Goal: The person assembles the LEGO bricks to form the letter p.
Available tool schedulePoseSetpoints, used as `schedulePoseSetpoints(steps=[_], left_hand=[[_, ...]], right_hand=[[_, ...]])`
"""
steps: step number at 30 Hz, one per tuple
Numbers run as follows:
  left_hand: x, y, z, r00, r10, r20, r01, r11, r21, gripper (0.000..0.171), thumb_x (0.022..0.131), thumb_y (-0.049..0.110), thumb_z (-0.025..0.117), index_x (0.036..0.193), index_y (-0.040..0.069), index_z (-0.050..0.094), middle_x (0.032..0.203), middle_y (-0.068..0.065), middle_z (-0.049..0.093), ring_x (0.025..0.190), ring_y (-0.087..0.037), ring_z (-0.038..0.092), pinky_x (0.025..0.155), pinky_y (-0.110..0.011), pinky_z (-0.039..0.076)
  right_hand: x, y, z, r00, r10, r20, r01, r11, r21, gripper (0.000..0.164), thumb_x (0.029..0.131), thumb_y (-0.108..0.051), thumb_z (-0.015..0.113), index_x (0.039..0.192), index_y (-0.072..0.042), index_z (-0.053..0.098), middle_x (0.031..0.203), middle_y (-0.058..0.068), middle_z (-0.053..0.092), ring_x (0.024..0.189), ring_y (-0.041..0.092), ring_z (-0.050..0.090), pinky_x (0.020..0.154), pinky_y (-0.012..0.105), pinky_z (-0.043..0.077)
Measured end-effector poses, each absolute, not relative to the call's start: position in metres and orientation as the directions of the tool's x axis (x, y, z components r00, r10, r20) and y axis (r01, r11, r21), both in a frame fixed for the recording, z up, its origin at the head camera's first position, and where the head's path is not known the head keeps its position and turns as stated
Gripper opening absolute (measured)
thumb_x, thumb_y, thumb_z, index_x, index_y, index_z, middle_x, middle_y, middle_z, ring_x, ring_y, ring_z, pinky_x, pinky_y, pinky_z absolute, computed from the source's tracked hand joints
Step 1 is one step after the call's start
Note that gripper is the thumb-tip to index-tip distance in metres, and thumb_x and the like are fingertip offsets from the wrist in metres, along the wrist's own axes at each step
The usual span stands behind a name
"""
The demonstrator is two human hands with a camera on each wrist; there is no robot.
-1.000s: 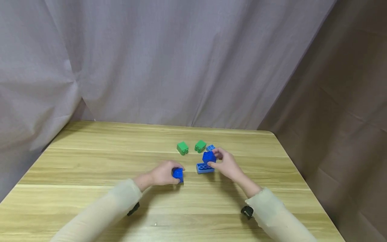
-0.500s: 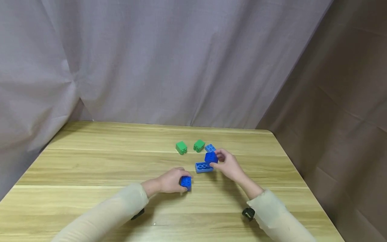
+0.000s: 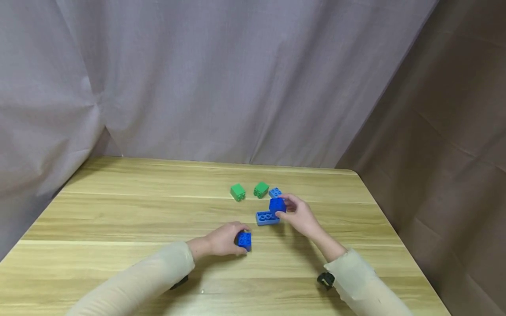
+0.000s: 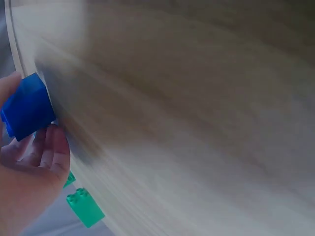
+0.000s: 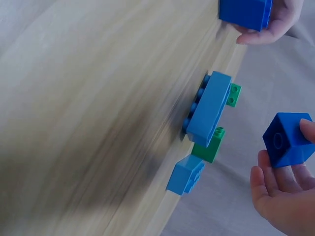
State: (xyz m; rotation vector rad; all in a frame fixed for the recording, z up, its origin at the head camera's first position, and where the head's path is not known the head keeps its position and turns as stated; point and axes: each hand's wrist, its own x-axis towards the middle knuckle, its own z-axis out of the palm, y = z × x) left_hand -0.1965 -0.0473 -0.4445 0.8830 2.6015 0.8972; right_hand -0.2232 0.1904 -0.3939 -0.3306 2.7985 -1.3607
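Note:
My left hand holds a dark blue toy building brick between thumb and fingers, low over the table, its studs facing up. In the left wrist view that brick is seen from its side. My right hand pinches a second dark blue brick, raised above the table, and the right wrist view shows the hollow underside of this brick. Beneath it a long lighter blue brick lies studs down, partly covered in the head view.
Behind the right hand sits a smaller light blue brick, studs up. Two green bricks, one on the left and one on the right, lie on their sides further back. A grey curtain hangs behind the wooden table.
My left hand has moved right and nearer to me with its brick, whose studs have turned upward. My right hand has shifted slightly right with its brick.

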Motion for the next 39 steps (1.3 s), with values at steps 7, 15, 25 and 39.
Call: schedulePoseSetpoints(steps=[7, 15, 25, 39], left_hand=[[-0.195, -0.056, -0.443, -0.806, 0.592, 0.002, 0.432, 0.585, 0.686, 0.046, 0.077, 0.020, 0.076, 0.116, 0.003, 0.058, 0.110, -0.007, 0.064, 0.102, -0.019, 0.059, 0.094, -0.036, 0.049], [-0.196, -0.059, -0.446, -0.814, 0.577, 0.070, 0.443, 0.537, 0.718, 0.026, 0.076, 0.015, 0.076, 0.097, 0.009, 0.062, 0.090, 0.001, 0.066, 0.085, -0.011, 0.058, 0.080, -0.027, 0.051], [-0.197, -0.057, -0.450, -0.822, 0.561, 0.096, 0.434, 0.509, 0.743, 0.026, 0.073, 0.015, 0.078, 0.091, 0.008, 0.061, 0.085, 0.000, 0.066, 0.079, -0.008, 0.058, 0.073, -0.020, 0.051], [-0.196, -0.058, -0.450, -0.819, 0.571, 0.066, 0.428, 0.529, 0.733, 0.028, 0.075, 0.018, 0.077, 0.091, 0.008, 0.057, 0.089, -0.004, 0.067, 0.082, -0.012, 0.060, 0.075, -0.024, 0.052]], right_hand=[[-0.216, 0.182, -0.389, -0.980, -0.196, 0.022, -0.135, 0.589, -0.797, 0.041, 0.080, -0.006, 0.068, 0.117, 0.002, 0.051, 0.116, 0.025, 0.062, 0.110, 0.039, 0.057, 0.098, 0.050, 0.045], [-0.208, 0.164, -0.388, -0.967, -0.253, 0.035, -0.183, 0.590, -0.787, 0.037, 0.078, -0.014, 0.075, 0.111, -0.005, 0.060, 0.109, 0.016, 0.065, 0.100, 0.029, 0.059, 0.090, 0.045, 0.049], [-0.200, 0.148, -0.401, -0.930, -0.365, 0.033, -0.245, 0.552, -0.797, 0.036, 0.077, -0.014, 0.076, 0.108, -0.003, 0.063, 0.100, 0.013, 0.069, 0.093, 0.024, 0.063, 0.086, 0.042, 0.053], [-0.192, 0.141, -0.414, -0.894, -0.448, 0.008, -0.298, 0.581, -0.758, 0.033, 0.078, -0.015, 0.076, 0.108, -0.007, 0.067, 0.098, 0.004, 0.069, 0.093, 0.017, 0.061, 0.088, 0.039, 0.051]])
